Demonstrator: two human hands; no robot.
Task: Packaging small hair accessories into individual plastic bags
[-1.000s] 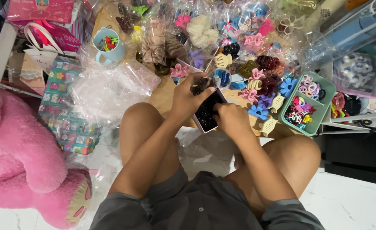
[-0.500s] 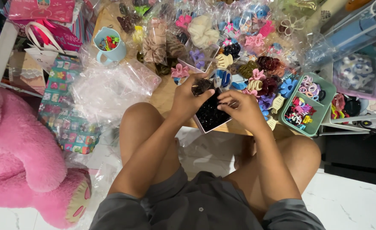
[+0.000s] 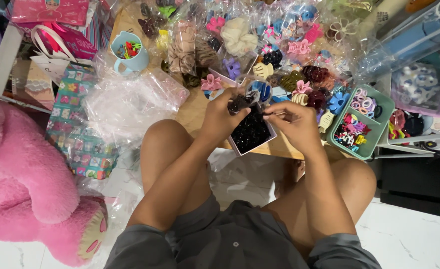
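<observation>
Fingers of the right hand [image 3: 295, 124] have lifted off the box [image 3: 251, 133], perhaps pinching something.

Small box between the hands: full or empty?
Full, or close to it. The small box has no lid on, and small black pieces fill it up to the rim. The left hand holds its edge.
</observation>
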